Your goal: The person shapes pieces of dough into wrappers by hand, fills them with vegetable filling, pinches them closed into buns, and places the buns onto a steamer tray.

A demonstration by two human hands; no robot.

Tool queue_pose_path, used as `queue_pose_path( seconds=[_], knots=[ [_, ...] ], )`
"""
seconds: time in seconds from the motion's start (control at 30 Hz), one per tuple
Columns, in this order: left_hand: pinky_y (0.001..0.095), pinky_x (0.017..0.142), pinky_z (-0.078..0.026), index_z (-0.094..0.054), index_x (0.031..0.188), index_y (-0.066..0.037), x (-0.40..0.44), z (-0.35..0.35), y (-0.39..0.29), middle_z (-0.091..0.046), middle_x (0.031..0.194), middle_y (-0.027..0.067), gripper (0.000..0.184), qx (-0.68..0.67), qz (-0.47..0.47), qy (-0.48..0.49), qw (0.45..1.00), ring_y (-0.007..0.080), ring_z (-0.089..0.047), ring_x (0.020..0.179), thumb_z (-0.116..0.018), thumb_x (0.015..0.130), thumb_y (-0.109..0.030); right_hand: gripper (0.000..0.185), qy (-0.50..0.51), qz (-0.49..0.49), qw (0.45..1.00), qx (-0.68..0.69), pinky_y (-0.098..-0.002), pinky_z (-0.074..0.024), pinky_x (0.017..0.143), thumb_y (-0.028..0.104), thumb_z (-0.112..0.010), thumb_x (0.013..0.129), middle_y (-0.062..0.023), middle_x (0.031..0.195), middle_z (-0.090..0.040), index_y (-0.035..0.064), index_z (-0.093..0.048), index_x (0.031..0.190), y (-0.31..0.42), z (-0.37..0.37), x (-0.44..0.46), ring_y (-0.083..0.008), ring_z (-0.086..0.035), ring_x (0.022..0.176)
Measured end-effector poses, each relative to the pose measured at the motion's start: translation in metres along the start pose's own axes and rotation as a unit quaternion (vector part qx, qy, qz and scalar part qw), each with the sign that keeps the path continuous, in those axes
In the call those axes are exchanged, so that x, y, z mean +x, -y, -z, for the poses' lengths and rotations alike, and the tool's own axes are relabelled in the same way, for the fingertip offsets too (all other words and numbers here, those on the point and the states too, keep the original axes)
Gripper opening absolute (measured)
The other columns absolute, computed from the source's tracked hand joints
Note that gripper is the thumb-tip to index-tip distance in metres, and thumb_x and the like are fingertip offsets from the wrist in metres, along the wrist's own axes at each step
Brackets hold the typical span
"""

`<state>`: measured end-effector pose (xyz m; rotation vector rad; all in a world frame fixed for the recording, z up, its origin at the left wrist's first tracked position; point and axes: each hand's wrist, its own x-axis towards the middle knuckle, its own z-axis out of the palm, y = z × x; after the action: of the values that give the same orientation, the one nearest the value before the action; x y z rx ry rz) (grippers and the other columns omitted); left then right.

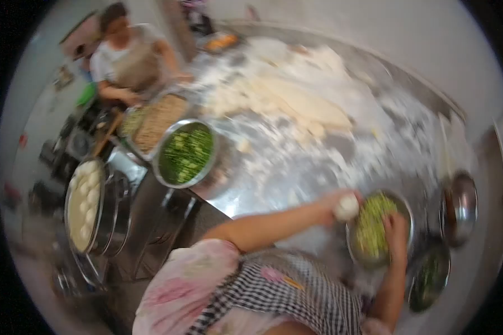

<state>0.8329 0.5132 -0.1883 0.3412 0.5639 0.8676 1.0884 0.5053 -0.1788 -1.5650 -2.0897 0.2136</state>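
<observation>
While the left hand [334, 205] grips a round white piece of dough [346, 207] at the rim of a metal bowl [367, 262] near the table's [235, 192] near edge, the right hand [395, 224] dips into its chopped pale-green filling [371, 228], whether gripping any unclear. Darker chopped greens [187, 152] fill another bowl [163, 174] at the left edge.

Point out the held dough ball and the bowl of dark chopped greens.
Dough ball [347, 206], head view: middle of its rounded side.
Bowl of dark chopped greens [200, 181], head view: its metal rim.
</observation>
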Motion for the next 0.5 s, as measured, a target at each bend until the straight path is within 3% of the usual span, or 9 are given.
queue_pose_path(
  seconds=[0.03, 0.1, 0.23, 0.5],
  knots=[
    [0.0305, 0.055, -0.051, -0.061, 0.089, -0.014, -0.004, 0.001, -0.012, -0.063, 0.079, 0.0017, 0.023, -0.034, 0.017, -0.024, 0.999, 0.0142, -0.062, 0.067, -0.048, 0.091, -0.033, 0.016, 0.067, -0.073, 0.985, 0.144, -0.033, -0.0397, 0.057, 0.011, -0.06, 0.083, -0.0121, 0.065, -0.054, -0.0042, -0.056, 0.077, 0.048, 0.024, 0.016, -0.0198, -0.051, 0.059],
    [0.0325, 0.056, -0.051, -0.06, 0.089, -0.012, -0.006, 0.002, -0.026, -0.062, 0.08, 0.0035, 0.026, -0.061, 0.013, -0.067, 0.996, 0.017, -0.061, 0.065, -0.048, 0.091, -0.034, 0.012, 0.089, -0.068, 0.944, 0.311, -0.0266, -0.0396, 0.057, 0.009, -0.061, 0.082, -0.0026, 0.069, -0.055, -0.0028, -0.059, 0.08, 0.089, 0.033, 0.028, -0.0089, -0.049, 0.063],
    [0.0325, 0.057, -0.05, -0.059, 0.091, -0.006, -0.031, -0.018, -0.044, -0.062, 0.08, 0.0064, 0.026, -0.017, -0.064, -0.151, 0.986, 0.0182, -0.061, 0.069, -0.049, 0.092, -0.03, 0.007, 0.121, -0.018, 0.932, 0.341, -0.022, -0.0372, 0.055, 0.006, -0.062, 0.081, 0.0011, 0.068, -0.053, -0.0004, -0.06, 0.079, 0.133, 0.005, 0.034, -0.0055, -0.045, 0.062],
    [0.0247, 0.065, -0.046, -0.065, 0.087, -0.004, -0.068, 0.005, -0.048, -0.062, 0.083, 0.0062, 0.019, 0.18, -0.25, -0.166, 0.937, 0.0129, -0.058, 0.075, -0.054, 0.088, -0.02, 0.01, 0.237, -0.043, 0.911, 0.336, -0.021, -0.035, 0.052, 0.005, -0.063, 0.08, 0.002, 0.064, -0.049, 0.0009, -0.056, 0.075, 0.175, -0.022, 0.054, -0.005, -0.043, 0.058]
  ],
)
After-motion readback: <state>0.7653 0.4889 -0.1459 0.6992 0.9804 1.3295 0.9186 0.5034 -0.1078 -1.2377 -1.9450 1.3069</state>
